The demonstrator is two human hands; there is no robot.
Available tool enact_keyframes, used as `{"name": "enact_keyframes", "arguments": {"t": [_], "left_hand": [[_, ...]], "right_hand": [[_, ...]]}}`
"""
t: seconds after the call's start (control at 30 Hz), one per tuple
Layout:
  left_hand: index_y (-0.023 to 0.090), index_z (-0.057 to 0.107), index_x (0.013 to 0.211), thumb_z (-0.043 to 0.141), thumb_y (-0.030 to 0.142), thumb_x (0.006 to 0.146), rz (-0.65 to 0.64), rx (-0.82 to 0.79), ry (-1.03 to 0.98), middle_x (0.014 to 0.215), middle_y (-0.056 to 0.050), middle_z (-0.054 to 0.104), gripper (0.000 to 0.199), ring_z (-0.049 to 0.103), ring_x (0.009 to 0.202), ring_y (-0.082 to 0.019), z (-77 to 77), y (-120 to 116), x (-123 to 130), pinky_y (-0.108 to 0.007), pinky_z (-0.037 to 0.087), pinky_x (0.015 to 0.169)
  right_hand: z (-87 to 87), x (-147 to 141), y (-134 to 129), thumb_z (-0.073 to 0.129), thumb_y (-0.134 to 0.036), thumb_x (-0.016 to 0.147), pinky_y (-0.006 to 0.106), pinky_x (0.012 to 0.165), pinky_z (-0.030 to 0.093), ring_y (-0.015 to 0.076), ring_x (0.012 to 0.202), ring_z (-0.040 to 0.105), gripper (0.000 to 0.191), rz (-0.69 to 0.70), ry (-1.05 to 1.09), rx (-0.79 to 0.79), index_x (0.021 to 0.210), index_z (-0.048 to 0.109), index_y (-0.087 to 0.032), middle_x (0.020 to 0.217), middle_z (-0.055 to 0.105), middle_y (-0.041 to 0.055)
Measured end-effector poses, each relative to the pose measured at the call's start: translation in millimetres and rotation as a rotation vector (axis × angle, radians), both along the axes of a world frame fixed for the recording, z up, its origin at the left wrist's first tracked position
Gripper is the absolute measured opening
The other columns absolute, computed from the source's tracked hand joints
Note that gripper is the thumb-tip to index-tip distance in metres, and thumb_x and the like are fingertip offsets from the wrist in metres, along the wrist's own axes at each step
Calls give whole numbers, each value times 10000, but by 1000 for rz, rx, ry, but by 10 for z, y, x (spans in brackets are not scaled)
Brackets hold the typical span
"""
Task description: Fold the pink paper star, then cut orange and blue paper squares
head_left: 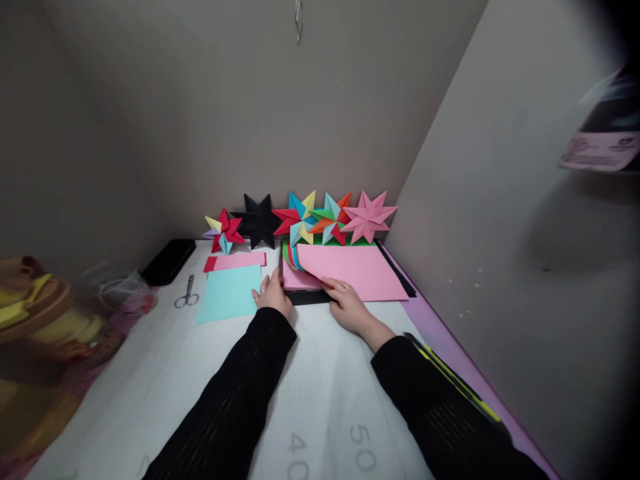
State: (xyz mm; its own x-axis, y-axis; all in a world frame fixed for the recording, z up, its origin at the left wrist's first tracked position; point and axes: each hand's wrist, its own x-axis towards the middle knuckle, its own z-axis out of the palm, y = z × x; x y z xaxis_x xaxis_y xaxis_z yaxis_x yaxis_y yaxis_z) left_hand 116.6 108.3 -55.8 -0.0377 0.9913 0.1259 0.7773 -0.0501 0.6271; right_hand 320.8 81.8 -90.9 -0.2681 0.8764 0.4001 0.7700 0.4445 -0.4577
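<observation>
My right hand [345, 303] pinches the lower left corner of a pink sheet [357, 270] and lifts it, so its left edge curls up. Under it, green, red and blue sheet edges fan out at the upper left. My left hand [274, 293] rests at the left edge of the stack, between it and a light blue sheet [230, 293], with its fingers apart. A black sheet or folder [313, 297] shows below the stack. Pink and red strips [237, 261] lie above the light blue sheet.
Folded paper stars, one black [259, 220] and one pink [370, 217] among them, lean on the back wall. Small scissors [187, 293] and a black case [169, 261] lie at left. A yellow-black tool [455, 377] lies beside my right sleeve.
</observation>
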Motion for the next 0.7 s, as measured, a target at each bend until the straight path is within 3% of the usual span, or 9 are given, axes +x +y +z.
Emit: {"name": "enact_keyframes", "arguments": {"t": [0.3,0.53,0.7], "left_hand": [[199,250,1420,445,-42,658,10,-11,-20,1201,-50,652,823,285,1369,-235,17,-33,-8,-596,67,1103],[194,283,1388,451,-18,666,7,-24,-101,1158,-59,676,771,448,1264,-265,-75,60,-90,-583,165,1080],[222,293,1366,452,-12,687,27,-34,-133,1116,-42,698,735,427,1294,-179,-177,128,-118,-471,230,1096]], "right_hand": [[13,-2,-10,459,-35,665,446,1052,339,237,1254,430,536,-4,-5,-7,1137,639,-214,1360,506,49],[20,-4,-14,455,-36,662,451,1053,332,238,1254,430,545,-2,-10,-8,1144,633,-215,1367,499,51],[28,-6,-19,459,-38,663,449,1049,335,240,1254,429,520,-7,-14,-10,1118,646,-209,1365,501,56]]}}
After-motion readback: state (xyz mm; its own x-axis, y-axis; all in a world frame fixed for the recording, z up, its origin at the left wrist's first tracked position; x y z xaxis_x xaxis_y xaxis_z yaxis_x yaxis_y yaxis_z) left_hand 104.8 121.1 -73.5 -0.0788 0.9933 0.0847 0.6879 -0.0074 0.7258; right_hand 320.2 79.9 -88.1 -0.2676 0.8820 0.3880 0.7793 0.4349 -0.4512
